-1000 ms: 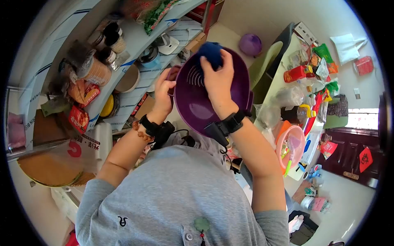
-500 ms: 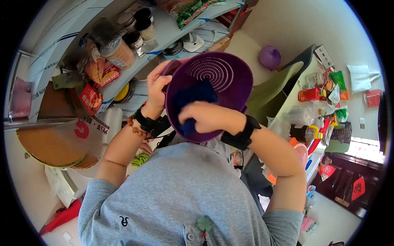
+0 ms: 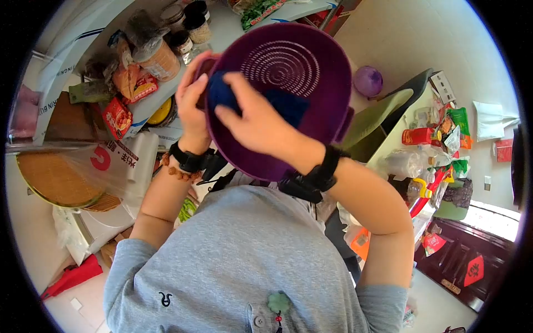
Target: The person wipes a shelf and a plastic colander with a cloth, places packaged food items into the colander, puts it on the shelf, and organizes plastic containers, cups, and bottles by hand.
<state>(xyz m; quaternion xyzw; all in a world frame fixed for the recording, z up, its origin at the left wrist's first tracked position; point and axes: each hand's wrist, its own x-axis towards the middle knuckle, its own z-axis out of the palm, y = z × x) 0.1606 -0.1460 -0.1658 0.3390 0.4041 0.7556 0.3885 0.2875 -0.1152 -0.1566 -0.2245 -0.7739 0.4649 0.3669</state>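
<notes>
A deep purple plastic colander (image 3: 330, 91) with rings of small holes in its base is held up in front of my chest, its open side facing me. On its left side, my left hand (image 3: 191, 108) grips the rim and handle. My right hand (image 3: 252, 119) reaches inside and presses a dark blue cloth (image 3: 288, 108) against the inner left wall near the rim. Part of the cloth trails behind my hand over the lower part of the base. My right palm hides some of it.
Shelves at the upper left carry jars (image 3: 195, 29), a large tub (image 3: 157, 58) and red food packets (image 3: 117, 117). On the right, a cluttered table holds packets and an oil bottle (image 3: 419, 188), with a green chair (image 3: 383, 119) beside it. A purple ball-like object (image 3: 367, 81) lies behind.
The colander has risen and tipped to show more of its base. My right hand has moved up and left inside it, dragging the blue cloth to the left wall.
</notes>
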